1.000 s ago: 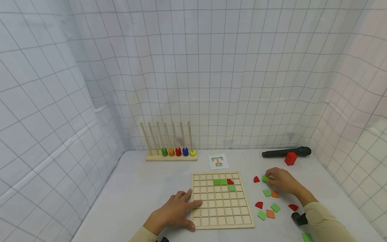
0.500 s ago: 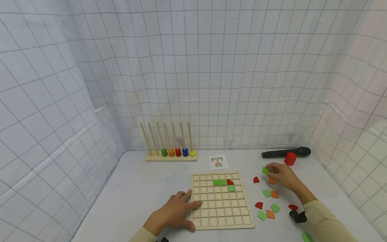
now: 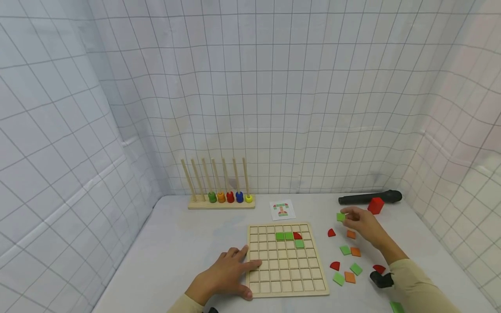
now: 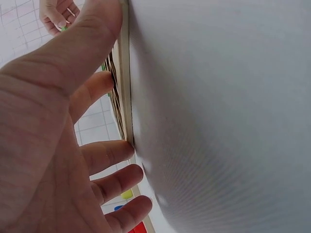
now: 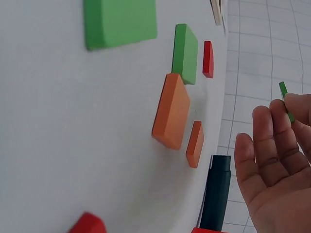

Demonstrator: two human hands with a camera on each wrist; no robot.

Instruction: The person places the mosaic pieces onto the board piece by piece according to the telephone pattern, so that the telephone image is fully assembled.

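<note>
Tile (image 3: 340, 217), green | right hand (image 3: 363, 224) pinches it | left hand (image 3: 228, 273) touches board (image 3: 286, 274)

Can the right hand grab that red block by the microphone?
Probably yes: the red block looks close to the right hand, with nothing seen between them. But that hand pinches a green square tile, so grabbing may mean letting go first.

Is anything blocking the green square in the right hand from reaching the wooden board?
Nothing visible: the right hand holds the green square raised; the nearest red piece, toward the board, lies flat on the table.
</note>
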